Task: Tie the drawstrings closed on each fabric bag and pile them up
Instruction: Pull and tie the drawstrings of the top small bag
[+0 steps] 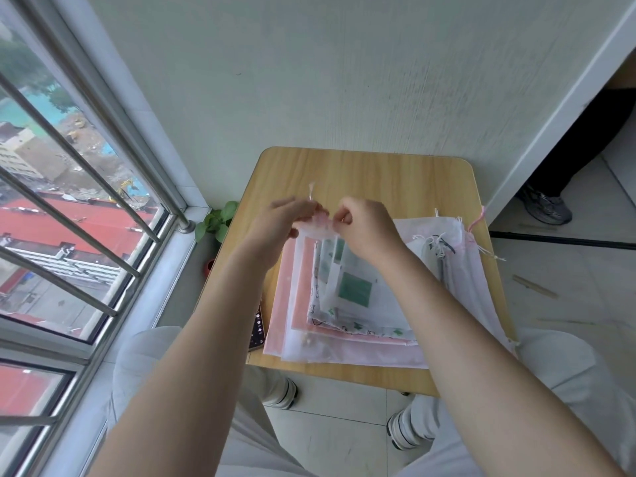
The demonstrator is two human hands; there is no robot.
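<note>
1. Head view, centre of the frame: both hands are raised over a small wooden table (361, 173) and meet at the gathered mouth of a sheer white bag (347, 287) with a green square showing through it.
2. The left hand (285, 218) pinches the puckered neck of the bag from the left side, fingers curled round the fabric and cord. A short end of the drawstring (311, 191) sticks up just above its fingertips.
3. The right hand (366, 223) is curled too, thumb and forefinger pinched at the neck from the right; it looks to be holding the other cord end, though the cord itself is too fine to make out there.
4. The bag hangs from the two hands, its long axis running from the neck down and toward the lower right of the frame, its lower part lying over a stack of bags (344, 346), pink and white, in the middle of the table.
5. To the right of that stack, a second heap of bags (461, 246) lies with loose cord ends on top.
6. The knot sits directly between the hands, about equally near each, so tightening it would likely mean pulling the ends apart left and right, across the bag's long axis.
7. A phone (258, 330) lies at the table's left edge, partly under the stack.
</note>
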